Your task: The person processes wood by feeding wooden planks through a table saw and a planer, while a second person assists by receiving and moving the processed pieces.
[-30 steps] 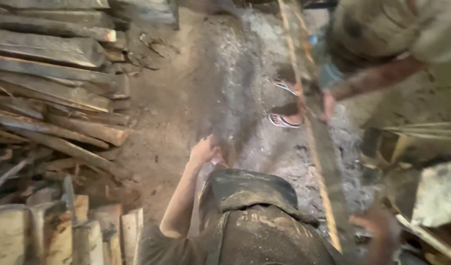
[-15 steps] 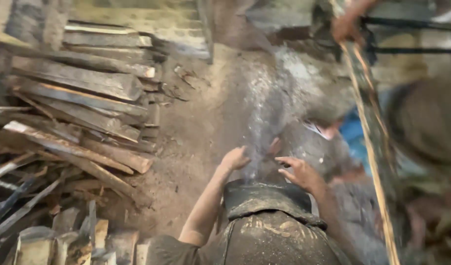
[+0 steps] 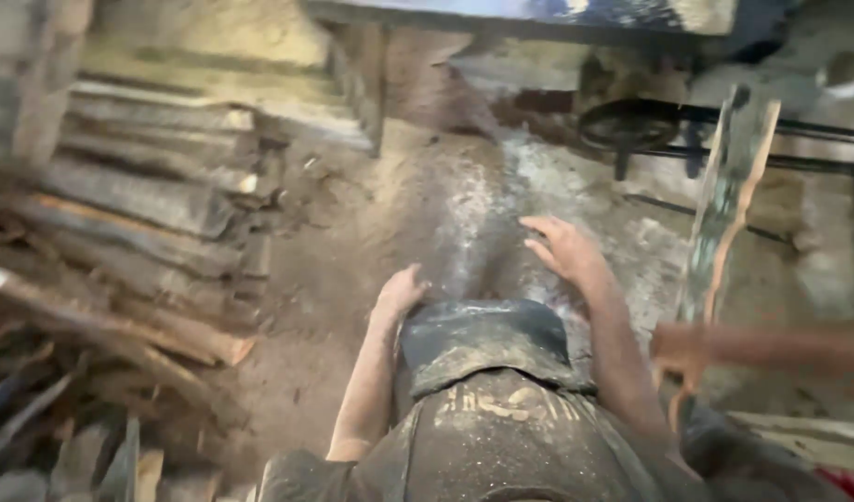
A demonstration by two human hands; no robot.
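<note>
Head view looking down over the person's chest, and both bare hands are resting on a big log (image 3: 487, 246) that's lying lengthwise, running away from the person toward the top of the frame. Its bark is looking grey and ashy, dusted with pale sawdust. The near end of the log is sitting right in front of a dark, grimy apron (image 3: 487, 349) the person is wearing.

The left hand (image 3: 399, 290) is pressing on the log's left flank, fingers curled loosely down over the curve, not clamped around anything. The right hand (image 3: 564, 249) is lying flat on the upper right side of the log, fingers spread and pointing left across the bark, palm down. So neither hand is pinching or gripping, they're both just bearing on the wood.

Over on the right, a narrow plank (image 3: 724, 209) is standing nearly upright, tilted a little, with a raw orange edge. Another person's hand (image 3: 678, 353) is coming in from the right edge, holding that plank low down; it's blurry so I can't tell how tight.

On the left there's a messy stack of rough slabs and offcuts (image 3: 139, 214) piled on the dirt floor (image 3: 343, 270). Up top right, a dark wheel (image 3: 631, 125) and some metal rails are sitting behind the log.
</note>
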